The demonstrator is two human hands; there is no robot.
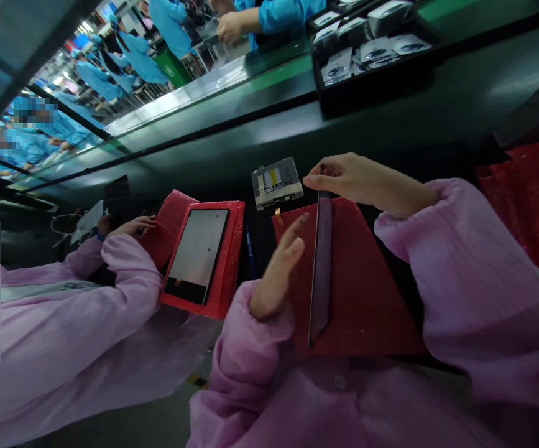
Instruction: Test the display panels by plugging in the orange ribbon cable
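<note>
Right fingers (316, 181) on thin panel (324, 255), white packets (337, 66) in black tray (372, 86).

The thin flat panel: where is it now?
In the head view, the panel is on edge just right of centre over the red mat, its top in the right hand, the left hand beside it.

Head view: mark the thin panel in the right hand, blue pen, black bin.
Thin panel (323, 264), head view: mid face.
Blue pen (249, 241), head view: barrel.
Black bin (376, 82), head view: front wall.
</note>
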